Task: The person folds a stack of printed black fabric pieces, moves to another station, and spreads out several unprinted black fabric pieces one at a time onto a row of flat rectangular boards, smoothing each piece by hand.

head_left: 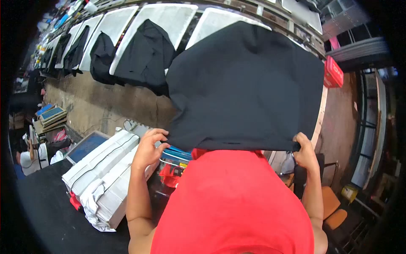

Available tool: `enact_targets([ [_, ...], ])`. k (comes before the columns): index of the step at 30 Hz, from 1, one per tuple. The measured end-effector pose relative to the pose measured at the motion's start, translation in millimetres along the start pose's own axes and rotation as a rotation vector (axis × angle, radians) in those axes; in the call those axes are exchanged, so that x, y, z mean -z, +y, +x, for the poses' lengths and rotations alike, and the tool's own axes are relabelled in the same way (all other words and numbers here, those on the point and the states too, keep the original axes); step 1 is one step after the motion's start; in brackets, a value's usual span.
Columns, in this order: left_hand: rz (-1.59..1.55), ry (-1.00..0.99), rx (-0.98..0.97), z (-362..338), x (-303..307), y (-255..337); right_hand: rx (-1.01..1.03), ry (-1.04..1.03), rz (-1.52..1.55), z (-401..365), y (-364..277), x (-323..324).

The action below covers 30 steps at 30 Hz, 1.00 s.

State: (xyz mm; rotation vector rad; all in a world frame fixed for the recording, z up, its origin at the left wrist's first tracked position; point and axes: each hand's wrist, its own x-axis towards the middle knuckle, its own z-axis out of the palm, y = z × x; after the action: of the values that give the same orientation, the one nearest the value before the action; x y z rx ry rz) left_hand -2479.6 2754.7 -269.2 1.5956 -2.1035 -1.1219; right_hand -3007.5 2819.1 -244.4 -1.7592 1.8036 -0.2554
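A wide black garment (pixel 249 84) is spread over a pale board (pixel 323 106), of which only parts show beside the fabric. Its near edge, a straight hem, lies just in front of my red shirt. At the left end of that hem, my left hand (pixel 148 148) pinches the fabric between thumb and fingers. My right hand (pixel 305 153) is closed around the hem's right end. Between the two hands the hem is stretched fairly taut.
White boards (pixel 182 12) with black garments (pixel 146 55) draped on them run off to the left. White boxes (pixel 101 165) with a white cloth stand by my left arm. A red container (pixel 333 73) is at right. A person (pixel 31 156) sits far left.
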Motion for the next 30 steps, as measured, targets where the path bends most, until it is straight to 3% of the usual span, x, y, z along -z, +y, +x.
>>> enact_targets([
  [3,0.032,0.039,-0.005,5.5,-17.1,-18.4,-0.209,-0.084,0.221,5.7,6.5,2.6],
  [5,-0.128,-0.15,0.134,22.1,-14.0,-31.6,-0.255,-0.173,0.249,22.6,32.9,13.7],
  [6,-0.264,-0.239,0.168,36.6,-8.5,-38.6,-0.334,-0.243,0.445,38.4,43.5,22.2],
  [7,-0.456,-0.351,0.357,57.1,0.0,-44.2,-0.255,-0.184,0.438,53.7,83.5,22.0],
  [8,-0.607,-0.232,0.203,80.9,-2.9,-63.6,-0.181,-0.117,0.544,77.9,86.7,31.7],
  [9,-0.814,-0.003,0.051,105.3,-19.9,-106.2,-0.255,0.071,0.972,104.8,96.9,25.6],
  [10,-1.207,0.303,0.215,133.7,-29.8,-75.8,-0.307,0.332,1.223,136.7,82.2,17.7],
  [11,-1.479,0.167,0.246,154.8,-25.0,-53.9,-0.385,0.287,1.368,168.6,128.5,1.7],
  [12,-1.514,0.099,0.253,175.2,-33.6,-66.3,-0.468,0.242,1.512,186.8,172.9,-15.2],
  [13,-1.518,0.101,0.27,186.6,-44.7,-75.5,-0.519,0.307,1.398,197.3,158.5,-24.1],
  [15,-1.323,0.206,0.542,201.2,-62.0,-88.5,-0.528,0.195,1.443,210.6,160.3,-46.2],
  [16,-1.413,0.075,0.444,204.3,-66.2,-94.1,-0.504,-0.05,1.437,215.9,185.4,-55.6],
  [17,-1.411,0.077,0.471,207.3,-71.1,-100.2,-0.538,-0.051,1.361,216.7,178.3,-60.0],
  [19,-0.951,0.222,0.591,210.9,-85.0,-111.3,-0.641,-0.06,1.304,215.6,161.7,-61.6],
  [20,-1.013,0.317,0.619,214.6,-88.1,-107.7,-0.666,-0.076,1.301,216.1,157.9,-61.7],
  [23,-0.906,0.351,0.622,220.7,-95.4,-113.3,-0.821,-0.019,1.183,221.0,170.1,-67.2],
  [25,-0.88,0.408,0.638,225.4,-99.0,-117.4,-0.779,-0.08,1.166,223.0,198.1,-71.7],
  [30,-0.848,0.43,0.67,228.2,-98.4,-120.2,-0.765,-0.211,1.218,232.1,190.6,-57.1],
])
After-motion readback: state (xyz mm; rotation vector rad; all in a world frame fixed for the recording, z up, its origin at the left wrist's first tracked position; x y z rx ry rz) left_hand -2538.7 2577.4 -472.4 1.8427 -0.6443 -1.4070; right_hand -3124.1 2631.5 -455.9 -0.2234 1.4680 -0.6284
